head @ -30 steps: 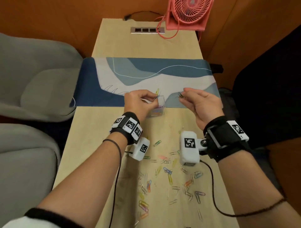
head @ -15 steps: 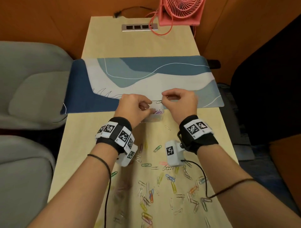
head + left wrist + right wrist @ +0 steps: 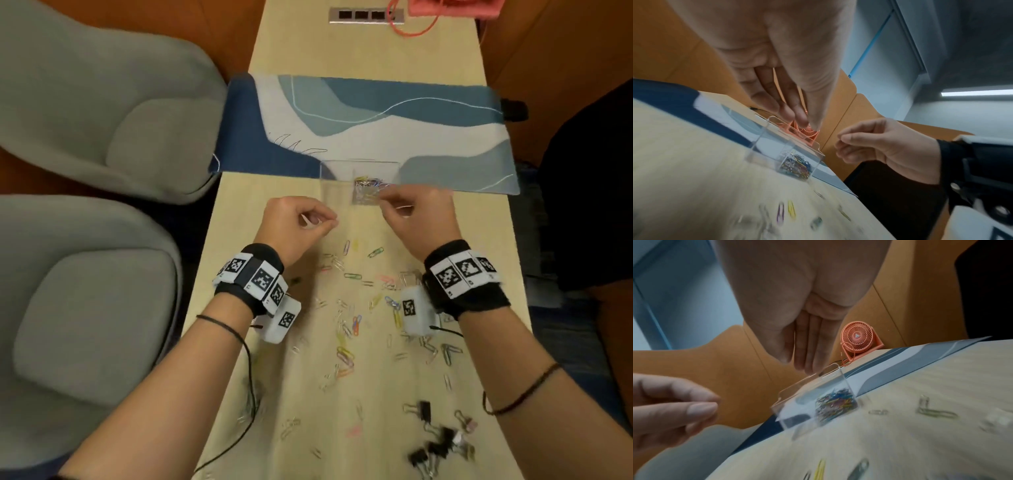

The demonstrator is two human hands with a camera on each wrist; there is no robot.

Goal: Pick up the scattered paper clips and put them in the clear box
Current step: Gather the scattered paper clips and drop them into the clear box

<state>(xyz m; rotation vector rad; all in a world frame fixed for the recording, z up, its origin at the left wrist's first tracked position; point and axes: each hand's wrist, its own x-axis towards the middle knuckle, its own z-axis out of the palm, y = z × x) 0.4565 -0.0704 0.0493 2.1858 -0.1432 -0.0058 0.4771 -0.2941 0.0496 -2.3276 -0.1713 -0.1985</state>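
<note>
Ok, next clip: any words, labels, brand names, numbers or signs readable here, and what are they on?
No readable text anywhere.
Wrist bands: black-and-white square marker patterns only; tiny print beside them is too small to read.
White wrist camera housings: one such marker each, no words.
Pink fan: a triangle emblem at the hub, no lettering legible.
Clear box: no label visible.

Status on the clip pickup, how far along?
Early. Done: a small pile of clips sits in one compartment of the clear box. In hand: apparently nothing; left hand and right hand have curled fingers, no clip visible. Left: most paper clips lie scattered on the table.
</note>
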